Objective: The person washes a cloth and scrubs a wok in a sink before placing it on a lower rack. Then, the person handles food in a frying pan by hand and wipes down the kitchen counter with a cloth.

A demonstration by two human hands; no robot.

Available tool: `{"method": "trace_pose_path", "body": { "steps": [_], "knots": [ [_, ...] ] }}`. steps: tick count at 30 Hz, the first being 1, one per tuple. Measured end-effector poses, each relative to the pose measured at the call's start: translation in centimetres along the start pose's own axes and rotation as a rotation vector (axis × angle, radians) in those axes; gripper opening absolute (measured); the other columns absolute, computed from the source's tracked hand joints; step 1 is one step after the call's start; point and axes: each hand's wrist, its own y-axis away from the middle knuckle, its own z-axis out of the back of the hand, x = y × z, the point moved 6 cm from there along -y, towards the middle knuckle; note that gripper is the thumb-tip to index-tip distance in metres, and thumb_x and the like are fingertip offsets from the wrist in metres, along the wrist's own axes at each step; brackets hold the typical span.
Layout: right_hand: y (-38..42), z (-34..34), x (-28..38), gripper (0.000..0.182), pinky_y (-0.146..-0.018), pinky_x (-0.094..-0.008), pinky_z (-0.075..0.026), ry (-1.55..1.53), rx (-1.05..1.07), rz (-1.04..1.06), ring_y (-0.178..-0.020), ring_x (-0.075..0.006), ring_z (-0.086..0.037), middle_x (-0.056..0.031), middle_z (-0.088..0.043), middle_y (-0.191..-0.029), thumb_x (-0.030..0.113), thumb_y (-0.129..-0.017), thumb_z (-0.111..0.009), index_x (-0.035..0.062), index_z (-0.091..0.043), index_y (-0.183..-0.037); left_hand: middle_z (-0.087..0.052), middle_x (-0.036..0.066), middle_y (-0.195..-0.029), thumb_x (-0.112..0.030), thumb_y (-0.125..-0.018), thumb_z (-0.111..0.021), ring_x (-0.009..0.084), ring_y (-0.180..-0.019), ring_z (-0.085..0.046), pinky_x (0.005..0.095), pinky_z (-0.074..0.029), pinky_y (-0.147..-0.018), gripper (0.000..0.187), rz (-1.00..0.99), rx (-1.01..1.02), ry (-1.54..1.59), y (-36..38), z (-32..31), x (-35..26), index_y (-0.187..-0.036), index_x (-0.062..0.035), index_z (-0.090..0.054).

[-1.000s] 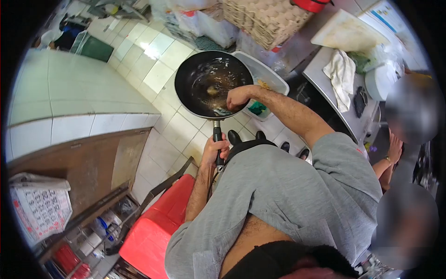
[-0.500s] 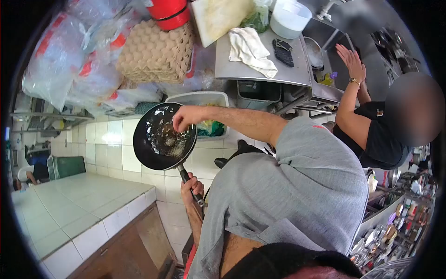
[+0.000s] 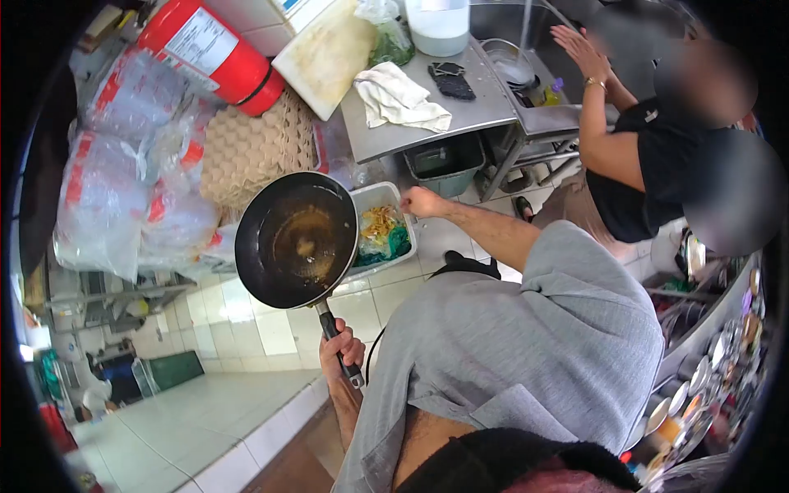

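Observation:
My left hand (image 3: 343, 351) is closed around the black handle of a frying pan (image 3: 255, 238). The dark pan is held level, with a shallow brownish, shiny liquid and a pale patch at its centre. Beyond the pan, my right hand (image 3: 422, 202) is held out with its fingers curled together, beside the rim of a pale plastic bin (image 3: 413, 220). Whether anything is between those fingers is too small to tell. Yellowish scraps and green plastic (image 3: 399, 241) lie in the bin.
Egg trays (image 3: 246, 152), a red fire extinguisher (image 3: 215, 53) and bagged plastic goods (image 3: 107, 197) stand at upper left. A steel table (image 3: 362, 140) carries a white cloth and cutting board. Another person's hands (image 3: 582, 53) are raised by the sink. A tiled counter (image 3: 238, 411) is lower left.
My right hand has moved from over the pan to the right, beside the bin. The pan is still in my left hand. The view has shifted, showing more of the fire extinguisher.

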Motion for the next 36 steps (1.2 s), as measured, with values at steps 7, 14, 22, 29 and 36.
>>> {"method": "trace_pose_path", "body": {
  "steps": [7,14,22,29,36],
  "knots": [
    [9.4,-0.4,-9.2,0.016,-0.058,-0.0311,-0.049,-0.086,-0.230,-0.145,-0.061,-0.0151,-0.059,-0.0070,-0.064,-0.069,0.016,-0.075,-0.060,0.0049,-0.065,-0.086,-0.038,-0.001,-0.052,-0.003,-0.077,-0.053,0.0082,-0.031,-0.033,0.0247,-0.028,-0.030,0.017,0.164,0.274,-0.081,-4.0,-4.5,-2.2,-0.093,-0.0058,-0.047],
    [24.6,-0.8,-19.1,0.017,-0.067,-0.0450,-0.046,0.012,-0.337,-0.380,-0.075,-0.0356,-0.057,-0.0165,-0.058,-0.070,0.022,-0.071,-0.055,0.0055,-0.060,-0.075,-0.039,-0.003,-0.053,-0.002,-0.079,-0.050,0.0067,-0.034,-0.035,0.0243,-0.030,-0.030,0.011,0.310,0.401,-0.087,-8.2,-13.8,-0.5,-0.089,-0.0075,-0.049],
    [43.5,-5.4,-29.8,0.015,-0.038,-0.0285,-0.041,-0.527,-0.501,-1.031,-0.046,-0.0139,-0.053,-0.0043,-0.056,-0.061,0.015,-0.075,-0.058,0.0017,-0.062,-0.081,-0.039,-0.003,-0.052,-0.007,-0.080,-0.050,0.0082,-0.034,-0.036,0.0244,-0.033,-0.030,0.007,0.393,0.692,-0.211,-12.9,-26.9,3.2,-0.085,-0.0082,-0.046],
    [51.5,-16.0,-38.2,0.010,-0.034,-0.0313,-0.035,-1.114,-0.799,-0.839,-0.040,-0.0161,-0.045,-0.0038,-0.046,-0.052,0.006,-0.077,-0.052,0.0043,-0.054,-0.067,-0.039,-0.004,-0.054,-0.010,-0.084,-0.048,0.0066,-0.041,-0.040,0.0239,-0.040,-0.039,0.003,0.544,0.953,-0.124,-19.5,-38.1,9.3,-0.082,-0.0073,-0.047],
    [52.4,-14.7,-29.4,0.011,-0.036,-0.0294,-0.039,-1.067,-1.159,-1.252,-0.046,-0.0143,-0.054,-0.0033,-0.055,-0.058,0.013,-0.079,-0.053,0.0055,-0.061,-0.078,-0.038,-0.006,-0.052,-0.007,-0.081,-0.050,0.0047,-0.041,-0.039,0.0216,-0.034,-0.039,0.021,0.706,0.943,-0.152,-29.1,-46.7,17.2,-0.063,-0.0124,-0.041]
  ]
}}
